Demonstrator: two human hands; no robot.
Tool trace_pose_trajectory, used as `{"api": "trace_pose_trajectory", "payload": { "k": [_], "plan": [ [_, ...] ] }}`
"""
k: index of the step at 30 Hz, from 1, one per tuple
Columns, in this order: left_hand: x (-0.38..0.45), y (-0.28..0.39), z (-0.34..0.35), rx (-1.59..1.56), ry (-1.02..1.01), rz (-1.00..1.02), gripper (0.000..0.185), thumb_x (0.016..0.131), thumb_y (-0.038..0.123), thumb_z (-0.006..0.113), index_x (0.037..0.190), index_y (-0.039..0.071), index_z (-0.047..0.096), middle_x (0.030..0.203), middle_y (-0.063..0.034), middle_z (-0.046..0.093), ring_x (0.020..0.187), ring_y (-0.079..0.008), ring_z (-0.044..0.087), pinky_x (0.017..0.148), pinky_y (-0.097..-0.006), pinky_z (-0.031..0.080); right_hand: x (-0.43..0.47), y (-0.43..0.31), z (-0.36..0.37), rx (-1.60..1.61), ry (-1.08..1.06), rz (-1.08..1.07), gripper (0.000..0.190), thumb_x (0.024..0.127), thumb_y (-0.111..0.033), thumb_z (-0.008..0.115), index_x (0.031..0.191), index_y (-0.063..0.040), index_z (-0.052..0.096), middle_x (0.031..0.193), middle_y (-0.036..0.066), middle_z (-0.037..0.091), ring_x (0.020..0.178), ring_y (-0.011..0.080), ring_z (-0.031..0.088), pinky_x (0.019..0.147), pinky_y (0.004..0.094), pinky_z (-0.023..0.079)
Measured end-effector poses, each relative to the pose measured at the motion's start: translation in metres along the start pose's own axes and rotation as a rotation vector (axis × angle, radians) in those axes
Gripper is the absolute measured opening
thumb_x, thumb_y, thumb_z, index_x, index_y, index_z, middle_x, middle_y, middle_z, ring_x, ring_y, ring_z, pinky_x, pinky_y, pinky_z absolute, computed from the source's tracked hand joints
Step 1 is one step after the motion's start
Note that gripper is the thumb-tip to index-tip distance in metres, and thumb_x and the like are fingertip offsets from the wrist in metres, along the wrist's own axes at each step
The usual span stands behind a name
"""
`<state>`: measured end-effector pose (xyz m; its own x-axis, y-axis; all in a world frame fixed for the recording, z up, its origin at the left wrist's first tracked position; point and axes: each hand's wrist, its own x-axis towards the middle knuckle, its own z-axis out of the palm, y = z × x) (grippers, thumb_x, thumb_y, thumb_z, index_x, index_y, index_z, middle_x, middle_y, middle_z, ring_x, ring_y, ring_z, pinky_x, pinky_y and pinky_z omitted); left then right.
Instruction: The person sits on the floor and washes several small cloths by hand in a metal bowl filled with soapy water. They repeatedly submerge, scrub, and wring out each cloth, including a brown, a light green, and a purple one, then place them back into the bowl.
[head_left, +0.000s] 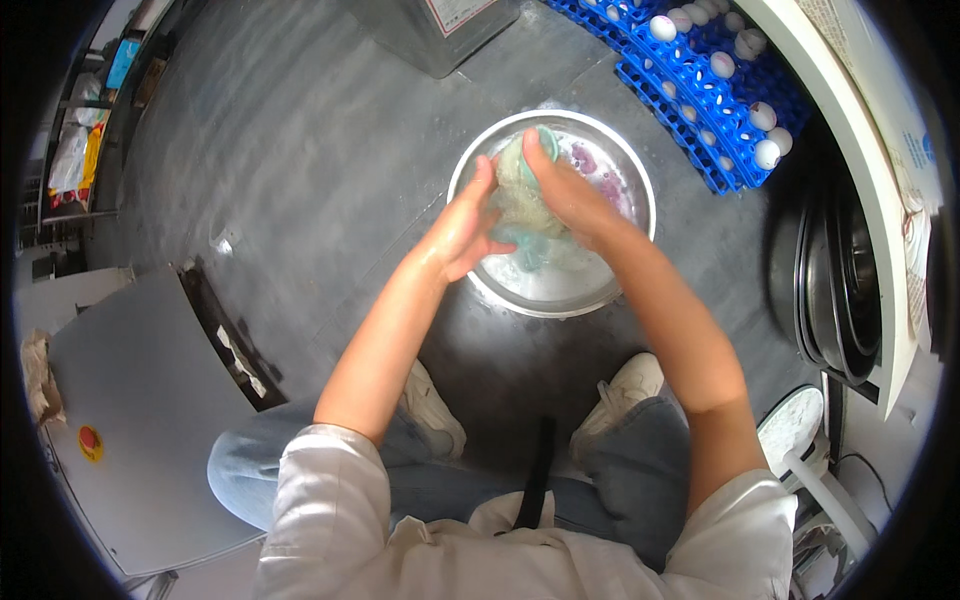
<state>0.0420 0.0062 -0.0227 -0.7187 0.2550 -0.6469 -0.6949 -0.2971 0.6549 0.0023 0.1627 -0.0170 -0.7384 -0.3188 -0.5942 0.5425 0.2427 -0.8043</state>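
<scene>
A round metal basin (552, 306) stands on the floor in front of my shoes, with sudsy water in it. Above it my right hand (566, 187) grips a pale green round item (550, 142), perhaps a cup or lid, thumb on top. A wet, yellowish mesh-like cloth or scrubber (525, 199) lies between my hands. My left hand (469, 225) is at its left side with the fingers spread; whether it holds the cloth I cannot tell. Another green item (529, 251) shows below, in the water. Purple pieces (611, 187) sit in the basin's right part.
Blue egg trays (675, 97) with several white eggs are stacked at the upper right. A large metal container (442, 37) stands beyond the basin. Dark round pans (825, 277) lean under a white shelf at right. A grey cabinet (150, 420) is at left, by my knee.
</scene>
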Motion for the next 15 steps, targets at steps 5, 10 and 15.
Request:
{"api": "trace_pose_trajectory", "payload": {
  "k": [5,10,15],
  "plan": [
    [0.005,0.000,0.017,-0.314,-0.183,0.060,0.090,0.087,0.078,0.025,0.148,0.012,0.026,0.151,-0.0163,0.029,0.138,-0.0369,0.029,0.106,-0.0633,0.028,-0.039,-0.039,0.004,0.311,-0.273,-0.107,0.076,0.096,-0.061,0.034,0.135,0.003,0.046,0.138,0.019,0.047,0.127,0.0250,0.045,0.107,0.0374,0.032],
    [0.011,0.013,0.020,-0.284,0.012,0.096,0.066,0.094,0.059,0.042,0.133,0.006,0.048,0.130,-0.0159,0.054,0.120,-0.0315,0.053,0.100,-0.0463,0.044,-0.019,-0.022,-0.019,0.571,-0.253,-0.028,0.068,0.096,-0.059,0.039,0.124,0.001,0.055,0.129,0.015,0.055,0.125,0.0188,0.048,0.103,0.0326,0.037],
    [0.023,0.002,0.034,0.542,0.324,0.445,0.034,0.082,0.013,0.068,0.111,-0.001,0.058,0.104,-0.0127,0.066,0.093,-0.0238,0.064,0.082,-0.0362,0.051,-0.025,0.035,-0.052,0.441,0.160,0.184,0.086,0.090,-0.070,0.036,0.146,-0.006,0.030,0.146,0.019,0.037,0.134,0.0322,0.037,0.108,0.0548,0.028]
  ]
}}
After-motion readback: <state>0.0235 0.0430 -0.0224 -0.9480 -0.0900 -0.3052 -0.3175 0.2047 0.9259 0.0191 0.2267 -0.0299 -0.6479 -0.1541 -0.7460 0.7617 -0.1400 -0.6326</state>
